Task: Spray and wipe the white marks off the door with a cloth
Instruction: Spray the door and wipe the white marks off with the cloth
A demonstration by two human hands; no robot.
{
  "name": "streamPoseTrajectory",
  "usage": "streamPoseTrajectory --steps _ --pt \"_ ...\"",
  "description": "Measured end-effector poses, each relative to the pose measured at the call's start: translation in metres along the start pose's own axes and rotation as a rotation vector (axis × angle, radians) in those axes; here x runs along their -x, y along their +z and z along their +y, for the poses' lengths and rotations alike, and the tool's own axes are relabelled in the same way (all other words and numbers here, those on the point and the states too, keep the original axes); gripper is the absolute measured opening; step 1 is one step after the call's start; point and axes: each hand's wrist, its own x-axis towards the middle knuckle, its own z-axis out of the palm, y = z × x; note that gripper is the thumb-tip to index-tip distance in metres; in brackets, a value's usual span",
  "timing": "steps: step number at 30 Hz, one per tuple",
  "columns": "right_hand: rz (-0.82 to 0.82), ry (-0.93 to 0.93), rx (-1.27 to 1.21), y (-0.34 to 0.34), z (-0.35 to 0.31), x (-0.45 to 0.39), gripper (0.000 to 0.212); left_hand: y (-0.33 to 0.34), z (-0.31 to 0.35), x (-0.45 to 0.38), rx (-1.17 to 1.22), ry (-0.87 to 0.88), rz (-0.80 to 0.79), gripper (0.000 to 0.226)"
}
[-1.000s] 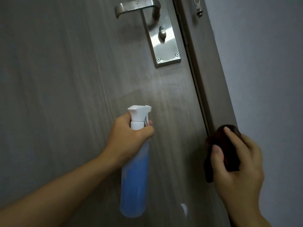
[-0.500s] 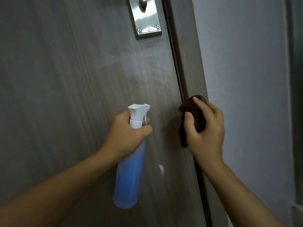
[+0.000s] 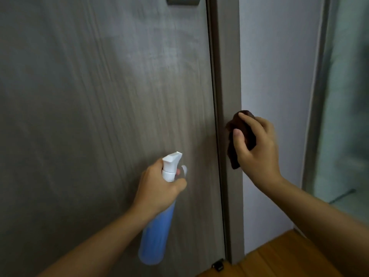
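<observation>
Now the left hand (image 3: 159,188) grips the spray bottle (image 3: 157,220), right hand (image 3: 257,148) clutching the cloth (image 3: 242,134); best aim squarely at the white mark (image 3: 184,169) on the door (image 3: 89,116) before wiping

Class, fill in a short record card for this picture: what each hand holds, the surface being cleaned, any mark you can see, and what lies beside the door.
left hand: grips spray bottle, nozzle toward door
right hand: holds dark cloth in front of frame
door: grey wood grain, pale hazy patch high up
white mark: just past nozzle
beside door: pale wall, wooden floor
</observation>
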Motion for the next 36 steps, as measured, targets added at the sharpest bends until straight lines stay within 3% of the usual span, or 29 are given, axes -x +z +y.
streamPoseTrajectory --steps 9,27,33,36 --pt "0.029 0.058 0.012 -0.001 0.004 0.0 0.042 0.017 -0.008 -0.002 0.094 0.031 -0.069 0.034" --pt "0.024 0.076 -0.065 0.031 0.012 0.017 0.044 0.013 0.026 -0.029 0.215 0.116 0.05 0.026" --pt "-0.047 -0.121 -0.028 0.038 0.008 0.0 0.049 0.003 0.029 -0.033 0.309 0.115 0.061 0.03" --pt "0.044 -0.194 -0.045 0.059 -0.01 -0.04 0.05 -0.001 0.029 -0.038 0.351 0.103 0.057 0.026"
